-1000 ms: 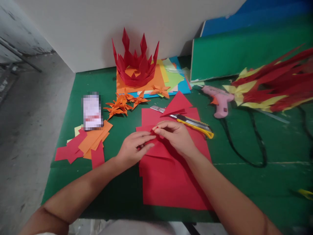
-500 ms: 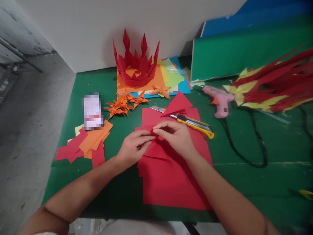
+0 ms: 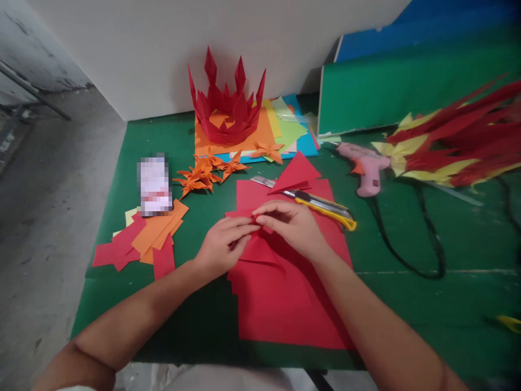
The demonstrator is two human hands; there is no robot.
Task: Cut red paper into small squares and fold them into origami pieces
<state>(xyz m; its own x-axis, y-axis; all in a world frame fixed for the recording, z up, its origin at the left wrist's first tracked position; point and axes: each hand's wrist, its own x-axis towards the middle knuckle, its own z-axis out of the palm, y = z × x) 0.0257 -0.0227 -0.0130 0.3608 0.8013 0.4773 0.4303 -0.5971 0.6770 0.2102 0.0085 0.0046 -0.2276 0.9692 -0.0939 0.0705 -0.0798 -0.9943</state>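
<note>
Both hands meet over a stack of red paper sheets [image 3: 297, 309] on the green table. Between their fingertips is a small piece of folded red paper [image 3: 256, 218], mostly hidden by the fingers. My left hand [image 3: 223, 241] is closed on it from the left, fingers pressed together. From the right, my right hand [image 3: 291, 225] pinches it between thumb and forefinger. Just beyond the right hand lies a yellow utility knife [image 3: 321, 205] with its blade out, resting on the red sheets. A folded red paper triangle [image 3: 297, 171] lies beside the knife.
A red folded-paper crown [image 3: 230, 122] stands at the back on coloured sheets, with several orange paper flowers [image 3: 201, 174] before it. Left are a blurred phone [image 3: 154, 184] and paper strips [image 3: 158, 233]. Right lie a pink glue gun [image 3: 368, 165] with a black cord and red-yellow streamers [image 3: 456, 144].
The right fingertips have shifted slightly at the fold, and a bit more of the small red piece shows between them. Everything else stays in place.
</note>
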